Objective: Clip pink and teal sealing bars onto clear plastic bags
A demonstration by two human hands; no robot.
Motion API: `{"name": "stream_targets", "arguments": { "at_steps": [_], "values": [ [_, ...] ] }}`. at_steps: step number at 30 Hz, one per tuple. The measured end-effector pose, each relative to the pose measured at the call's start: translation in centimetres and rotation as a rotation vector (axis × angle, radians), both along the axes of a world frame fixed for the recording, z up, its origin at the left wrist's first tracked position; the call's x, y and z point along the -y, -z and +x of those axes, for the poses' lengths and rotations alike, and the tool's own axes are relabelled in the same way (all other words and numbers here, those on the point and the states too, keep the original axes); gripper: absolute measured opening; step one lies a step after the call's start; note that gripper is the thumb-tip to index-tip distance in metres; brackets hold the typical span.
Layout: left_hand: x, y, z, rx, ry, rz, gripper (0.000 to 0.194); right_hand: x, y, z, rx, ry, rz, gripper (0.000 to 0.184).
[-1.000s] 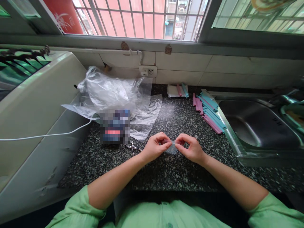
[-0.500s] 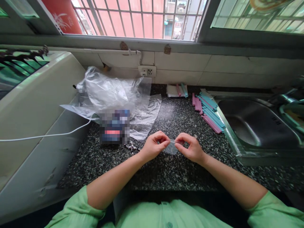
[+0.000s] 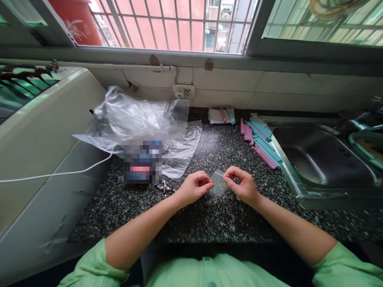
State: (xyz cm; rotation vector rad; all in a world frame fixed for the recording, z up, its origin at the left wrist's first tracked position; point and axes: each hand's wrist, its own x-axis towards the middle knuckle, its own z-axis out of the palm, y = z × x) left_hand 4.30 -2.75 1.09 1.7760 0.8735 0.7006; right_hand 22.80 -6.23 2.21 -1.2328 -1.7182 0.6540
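Note:
A small clear zip bag [image 3: 220, 187] is held just above the dark speckled counter, its top edge tilted. My right hand [image 3: 243, 185] pinches the upper right corner between thumb and index finger. At the bag's left edge, the thumb and fingertips of my left hand [image 3: 196, 187] are closed together. Whether they grip the film cannot be seen. To the left of my left hand lies a beaded chain with pale beads [image 3: 164, 186], partly beside a blurred dark package [image 3: 142, 161].
Large crumpled plastic bags [image 3: 134, 115] cover the back left of the counter [image 3: 215, 147]. Pink and blue strips [image 3: 263, 145] lie beside the steel sink [image 3: 311, 155]. A white pad with two strips [image 3: 217, 115] is by the wall. A white cable [image 3: 60, 174] crosses at left.
My left fingertips have come away from the bag's top left corner and sit lower. The bag has tilted and shows more of its surface. My right hand still pinches its corner.

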Motion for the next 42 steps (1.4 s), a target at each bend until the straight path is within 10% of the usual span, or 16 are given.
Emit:
{"name": "stream_targets", "arguments": {
  "at_steps": [32,42],
  "values": [
    [-0.8,0.4,-0.4,0.026,-0.113,-0.125,0.022,-0.9,2.5,0.6,0.154,0.061,0.053,0.015],
    [-1.1,0.9,-0.9,0.015,-0.068,-0.089,0.020,-9.2,2.2,5.9,1.017,0.397,0.106,0.027]
  ]
}}
